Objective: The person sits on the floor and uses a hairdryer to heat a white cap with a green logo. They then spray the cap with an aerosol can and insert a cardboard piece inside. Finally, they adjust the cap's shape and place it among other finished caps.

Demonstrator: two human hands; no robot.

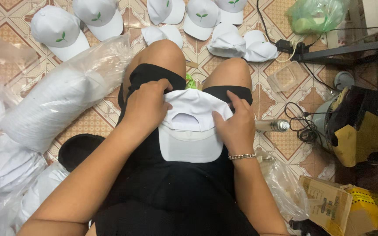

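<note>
bag of caps (62, 98) in clear plastic, lain just left of the grip | white cap (191, 126) rested on the lap, held between both hands | left hand (147, 107) closed on the cap's back edge | right hand (237, 124) pressed on its right side, thumb at the opening | spray can (273, 126) lain just right of the grip

Person, head view. Worn: black shorts (171, 188), hems at mid-thigh, knees bare. Arms bare, sleeveless to the elbow and beyond. Right wrist: silver chain bracelet (242, 156), at 4 o'clock from frame centre. No rings visible.
</note>
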